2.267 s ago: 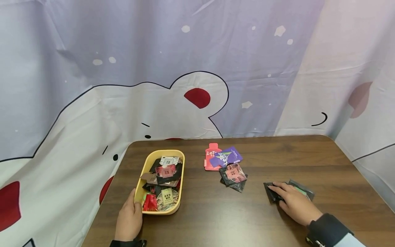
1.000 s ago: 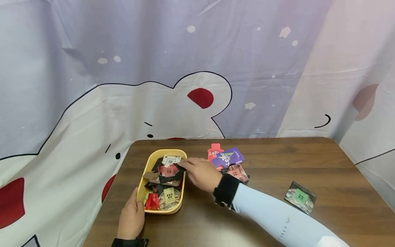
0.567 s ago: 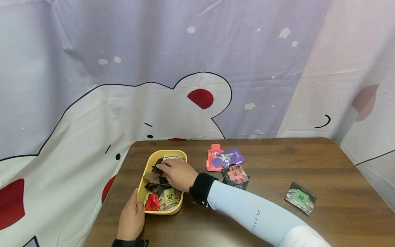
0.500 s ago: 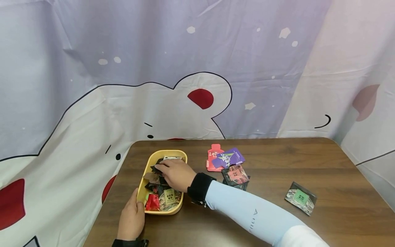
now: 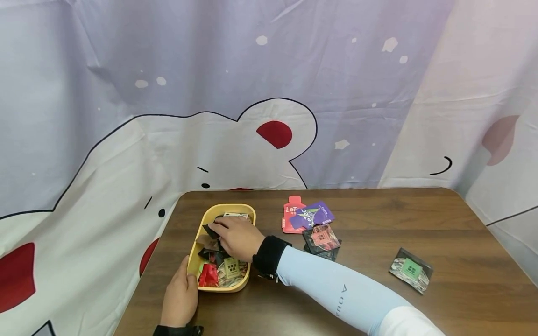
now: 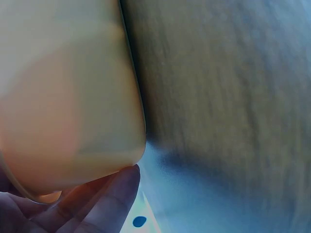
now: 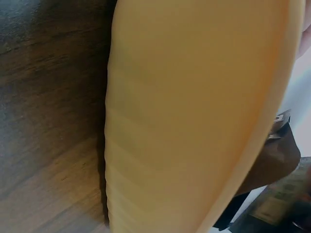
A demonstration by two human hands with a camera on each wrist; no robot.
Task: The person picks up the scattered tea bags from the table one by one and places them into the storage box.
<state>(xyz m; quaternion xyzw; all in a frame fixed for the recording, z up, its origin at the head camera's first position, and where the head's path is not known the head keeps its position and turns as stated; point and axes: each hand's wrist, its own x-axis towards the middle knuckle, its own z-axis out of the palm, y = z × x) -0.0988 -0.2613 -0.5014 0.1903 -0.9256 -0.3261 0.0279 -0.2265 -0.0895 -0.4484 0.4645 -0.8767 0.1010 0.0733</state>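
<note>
My left hand (image 5: pixel 180 296) grips the near left side of a small yellow plastic basket (image 5: pixel 253 219), thumb at the rim. In the left wrist view its fingers (image 6: pixel 119 194) press against the basket's outer wall (image 6: pixel 73 111). Inside the basket, my right hand (image 5: pixel 239 239) holds a dark packet (image 5: pixel 209 231) whose black corner pokes out past the fingertips. Below that hand lie a brown flap (image 5: pixel 207 241), a red packet (image 5: pixel 208 275) and a packet with a yellow label (image 5: pixel 231 268). The basket's wall (image 7: pixel 194 116) hides the right fingers in the right wrist view.
Right of the basket, a red card (image 5: pixel 290 226) and a purple card (image 5: pixel 313 215) overlap beside black packets with a pink label (image 5: pixel 322 238). Farther right lies a green-labelled packet (image 5: pixel 411 269) on the wooden table (image 5: pixel 370 219). A printed curtain (image 5: pixel 189 70) hangs behind.
My right hand has carried a black packet from the table's right side leftward into the basket, leaving the green-labelled packet fully visible. The left hand keeps its grip.
</note>
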